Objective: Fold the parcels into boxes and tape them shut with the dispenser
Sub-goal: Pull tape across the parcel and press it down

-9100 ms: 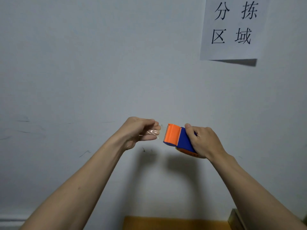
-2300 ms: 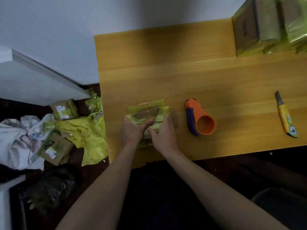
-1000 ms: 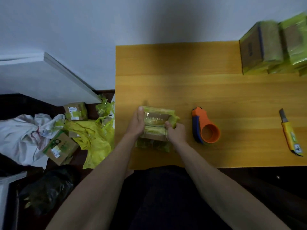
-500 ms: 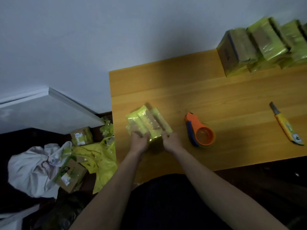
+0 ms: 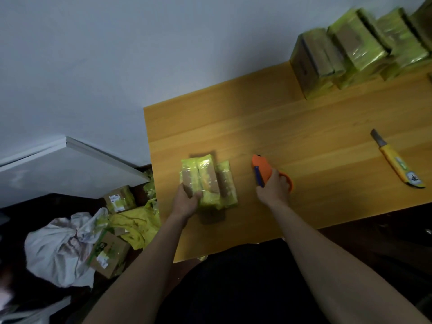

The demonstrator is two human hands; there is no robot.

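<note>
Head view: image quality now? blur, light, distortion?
Head view: dim overall; stacked parcels at far right motion-smeared; table edges tilt and bow from the wide lens; parcel under left hand shows film glare; right hand on the dispenser reads fairly sharp.

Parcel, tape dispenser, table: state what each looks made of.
Parcel: brown cardboard under glossy yellow-green tape or film; it glints.
Tape dispenser: smooth orange and blue plastic, probably.
Table: wood or wood-look laminate; grain lines, low sheen.

Hands (image 5: 187, 202) on parcel (image 5: 208, 181), dispenser (image 5: 263, 170)
</note>
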